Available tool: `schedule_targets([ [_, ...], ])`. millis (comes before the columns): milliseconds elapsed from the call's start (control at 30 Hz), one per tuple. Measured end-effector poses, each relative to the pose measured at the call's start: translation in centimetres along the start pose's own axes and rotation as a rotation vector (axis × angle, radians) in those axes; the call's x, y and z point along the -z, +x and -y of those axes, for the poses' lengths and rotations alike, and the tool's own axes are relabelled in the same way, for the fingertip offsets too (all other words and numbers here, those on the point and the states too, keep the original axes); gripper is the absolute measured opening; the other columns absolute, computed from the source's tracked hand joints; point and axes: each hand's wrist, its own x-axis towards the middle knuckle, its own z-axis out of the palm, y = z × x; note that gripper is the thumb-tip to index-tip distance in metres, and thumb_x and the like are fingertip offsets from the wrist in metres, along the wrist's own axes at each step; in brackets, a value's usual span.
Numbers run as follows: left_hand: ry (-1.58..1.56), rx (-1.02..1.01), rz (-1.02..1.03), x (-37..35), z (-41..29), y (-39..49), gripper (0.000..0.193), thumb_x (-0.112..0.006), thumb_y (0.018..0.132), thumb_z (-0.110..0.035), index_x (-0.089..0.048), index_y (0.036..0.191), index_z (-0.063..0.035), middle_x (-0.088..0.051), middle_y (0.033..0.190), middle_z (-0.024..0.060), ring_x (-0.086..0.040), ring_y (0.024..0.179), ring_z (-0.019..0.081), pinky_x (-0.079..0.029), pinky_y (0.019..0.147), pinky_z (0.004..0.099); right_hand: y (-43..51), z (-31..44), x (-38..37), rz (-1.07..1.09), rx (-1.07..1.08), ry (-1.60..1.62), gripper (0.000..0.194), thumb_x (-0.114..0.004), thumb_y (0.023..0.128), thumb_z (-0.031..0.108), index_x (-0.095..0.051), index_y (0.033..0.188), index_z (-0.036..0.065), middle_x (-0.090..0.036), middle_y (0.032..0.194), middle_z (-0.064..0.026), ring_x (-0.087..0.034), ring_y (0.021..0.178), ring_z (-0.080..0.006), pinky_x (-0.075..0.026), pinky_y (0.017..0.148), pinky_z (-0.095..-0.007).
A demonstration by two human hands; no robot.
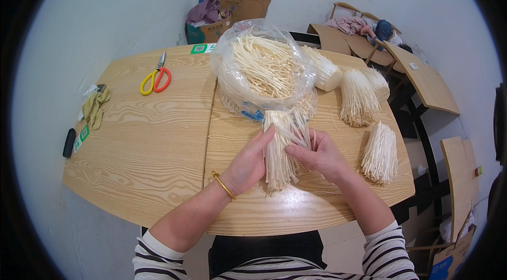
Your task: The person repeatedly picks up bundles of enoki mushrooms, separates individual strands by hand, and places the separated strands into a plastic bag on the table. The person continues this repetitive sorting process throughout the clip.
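Note:
My left hand [248,163] grips a bunch of enoki mushrooms [277,161] from its left side, thumb on top. On the bunch's right side, my right hand [321,156] pinches several strands that splay away from the rest. Just beyond both hands stands a clear plastic bag [225,78], its mouth wide, with a heap of loose enoki strands [265,66] inside. To the right lie more whole enoki bunches: one [380,155] near the right edge, another [358,95] farther back, and one beside the bag [323,68].
Scissors with yellow and red handles [155,78] lie on the wooden table [158,141], left of the bag. A yellowish cloth glove [95,107] and a black object [69,143] sit at the left edge. Behind stands a cardboard box [210,32]; a person [380,32] is at the back right.

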Motion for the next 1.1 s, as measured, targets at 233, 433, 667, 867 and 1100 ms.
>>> schedule_targets([
  [233, 0.112, -0.005, 0.004, -0.4, -0.3, -0.2, 0.044, -0.041, 0.098, -0.022, -0.032, 0.136, -0.0029, -0.048, 0.128, 0.0092, -0.049, 0.117, 0.0178, -0.04, 0.1, 0.0333, 0.4, -0.9, 1.8, 0.062, -0.018, 0.122, 0.018, -0.058, 0.09, 0.024, -0.057, 0.085, 0.007, -0.05, 0.063, 0.004, -0.043, 0.054, -0.0043, -0.032, 0.047, -0.0193],
  [433, 0.266, -0.022, -0.035, -0.2, 0.2, -0.3, 0.045, -0.045, 0.096, -0.014, -0.03, 0.136, -0.0023, -0.05, 0.124, 0.0103, -0.052, 0.113, 0.0175, -0.045, 0.094, 0.0326, 0.1, -0.3, 1.7, 0.199, -0.039, 0.206, 0.022, -0.049, 0.094, 0.024, -0.054, 0.083, 0.007, -0.042, 0.06, 0.0037, -0.037, 0.05, -0.0047, -0.028, 0.042, -0.0201],
  [667, -0.017, 0.034, 0.047, 0.3, -0.4, -0.2, 0.044, -0.042, 0.096, -0.013, -0.031, 0.136, -0.0021, -0.047, 0.131, 0.015, -0.05, 0.119, 0.0233, -0.043, 0.098, 0.0367, -0.1, 0.7, 4.8, 0.282, 0.129, 0.668, 0.02, -0.051, 0.092, 0.025, -0.054, 0.089, 0.006, -0.039, 0.059, 0.0032, -0.031, 0.046, -0.0044, -0.022, 0.041, -0.0208],
  [867, -0.075, 0.005, -0.098, -0.1, -0.6, -0.3, 0.042, -0.043, 0.096, -0.015, -0.033, 0.135, -0.0014, -0.048, 0.13, 0.0142, -0.05, 0.118, 0.0239, -0.041, 0.1, 0.0377, 0.1, -0.1, 1.4, 0.063, -0.026, 0.051, 0.02, -0.057, 0.091, 0.024, -0.056, 0.097, 0.005, -0.046, 0.066, 0.0034, -0.036, 0.051, -0.0033, -0.026, 0.044, -0.0189],
  [1100, -0.042, -0.016, -0.053, 0.3, -0.3, -0.3, 0.041, -0.044, 0.096, -0.014, -0.034, 0.133, -0.0019, -0.048, 0.128, 0.0109, -0.049, 0.117, 0.0206, -0.04, 0.101, 0.0362, 0.9, -1.7, 0.1, -0.091, 0.173, -0.161, 0.026, -0.065, 0.087, 0.019, -0.057, 0.108, 0.005, -0.05, 0.071, 0.0084, -0.041, 0.058, 0.0, -0.032, 0.048, -0.0175],
])
